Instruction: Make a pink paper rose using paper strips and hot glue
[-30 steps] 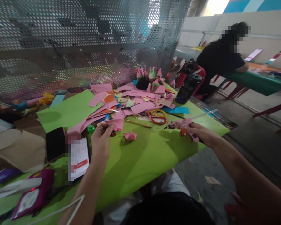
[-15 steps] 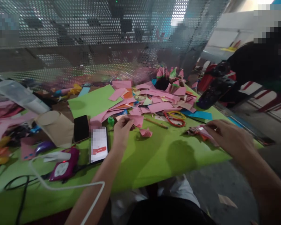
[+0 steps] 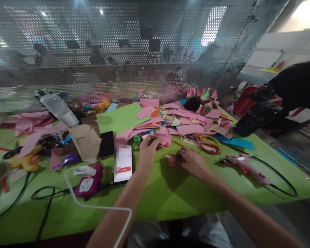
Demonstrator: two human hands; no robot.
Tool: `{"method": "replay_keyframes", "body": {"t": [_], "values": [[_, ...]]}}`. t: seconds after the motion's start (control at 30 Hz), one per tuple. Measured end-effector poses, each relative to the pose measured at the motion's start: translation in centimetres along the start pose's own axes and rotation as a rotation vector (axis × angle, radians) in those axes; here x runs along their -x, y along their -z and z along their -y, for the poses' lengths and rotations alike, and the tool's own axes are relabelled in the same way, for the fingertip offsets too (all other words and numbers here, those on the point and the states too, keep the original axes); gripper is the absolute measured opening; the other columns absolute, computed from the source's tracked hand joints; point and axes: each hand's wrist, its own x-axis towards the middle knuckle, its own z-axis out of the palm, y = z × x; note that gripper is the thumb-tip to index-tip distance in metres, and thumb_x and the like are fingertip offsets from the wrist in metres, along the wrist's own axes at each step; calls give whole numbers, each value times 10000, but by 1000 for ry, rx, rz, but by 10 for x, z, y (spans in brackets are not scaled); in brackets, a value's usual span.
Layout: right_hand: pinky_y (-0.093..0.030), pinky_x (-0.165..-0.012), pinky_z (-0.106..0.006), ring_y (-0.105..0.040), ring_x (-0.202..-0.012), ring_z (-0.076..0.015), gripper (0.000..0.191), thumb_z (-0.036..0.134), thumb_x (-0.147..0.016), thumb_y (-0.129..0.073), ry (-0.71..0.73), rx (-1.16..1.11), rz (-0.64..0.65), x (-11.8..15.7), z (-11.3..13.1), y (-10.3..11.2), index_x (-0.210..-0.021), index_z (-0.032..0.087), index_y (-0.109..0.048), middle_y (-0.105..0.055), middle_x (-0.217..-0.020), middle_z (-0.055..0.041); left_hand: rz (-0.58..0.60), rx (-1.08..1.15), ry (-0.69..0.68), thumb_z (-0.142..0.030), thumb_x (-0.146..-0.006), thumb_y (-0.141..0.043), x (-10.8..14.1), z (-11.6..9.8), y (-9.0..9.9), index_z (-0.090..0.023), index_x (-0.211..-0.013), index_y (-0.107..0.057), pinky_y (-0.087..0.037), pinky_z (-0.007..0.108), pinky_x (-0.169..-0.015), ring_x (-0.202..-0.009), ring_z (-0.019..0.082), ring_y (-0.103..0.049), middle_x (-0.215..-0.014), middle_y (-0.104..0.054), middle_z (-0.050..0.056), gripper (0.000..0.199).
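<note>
My left hand is closed in a pinch at the front of the paper pile, on a piece of pink paper. Just to the right, my right hand has its fingers closed on a small curled pink paper piece on the green tabletop. A pink hot glue gun with a stained nozzle lies on its side at the right, apart from both hands. Between the hands and the pile lies a pencil, partly covered. Next to my left hand is a small green paper piece.
Red-and-yellow-handled scissors lie by the pile. Left are a lit phone, a dark phone, a magenta power socket with cables, a brown paper cone and a bottle. A perforated metal screen stands behind; a person sits right.
My right hand has let go of the glue gun, moved left and reached the small pink paper piece. The glue gun now lies on the table. My left hand stays near the pile.
</note>
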Motion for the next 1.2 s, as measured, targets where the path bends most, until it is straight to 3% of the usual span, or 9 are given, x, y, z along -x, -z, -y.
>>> {"method": "replay_keyframes", "body": {"t": [0.13,0.3,0.4,0.6,0.87,1.07,1.2], "values": [[-430,-658,-290,-640,-751,-202,115,211,-787,-580,-31,-287,-185,4,-18,8,-852,222,-674,-712,-816,-27,22,-10,4,-305,-652,-691,1,2,0,-179,-667,-596,-441,219,-581,-552,86,-522,-611,-569,-42,159],[-476,-624,-290,-613,-690,-183,214,388,-718,-691,-58,-847,-412,-6,-20,35,-834,208,-688,-692,-757,-25,58,-47,0,-314,-680,-694,0,8,1,-181,-704,-607,-451,233,-598,-573,100,-528,-627,-582,-32,161],[-469,-577,-266,-575,-638,-150,328,459,-627,-800,-107,-1073,-435,-14,-4,38,-803,203,-698,-669,-713,-10,74,-55,-20,-319,-669,-706,0,13,0,-181,-682,-601,-452,238,-612,-584,103,-530,-627,-581,-30,173],[-470,-514,-229,-539,-551,-106,434,486,-491,-902,-206,-1373,-346,-17,21,18,-690,188,-659,-620,-609,24,83,-22,-20,-341,-648,-733,6,15,-4,-180,-676,-611,-442,233,-614,-593,99,-522,-632,-581,-31,204],[-472,-478,-248,-544,-486,-117,427,474,-473,-908,-221,-1330,-372,-15,20,11,-630,194,-626,-598,-543,37,83,-26,16,-317,-669,-722,14,7,-9,-175,-696,-644,-447,232,-604,-568,96,-515,-614,-584,-31,164],[-482,-502,-279,-572,-529,-150,330,505,-636,-807,-155,-1096,-428,-10,17,11,-718,196,-731,-666,-600,-13,86,-68,17,-288,-676,-700,15,6,-8,-176,-726,-672,-457,236,-614,-577,104,-536,-602,-581,-36,127],[-480,-502,-276,-582,-542,-154,306,480,-659,-785,-148,-1086,-457,-10,18,9,-752,196,-723,-672,-621,-14,87,-75,28,-264,-686,-676,16,6,-8,-176,-728,-675,-457,234,-616,-577,102,-535,-601,-580,-39,97]]}}
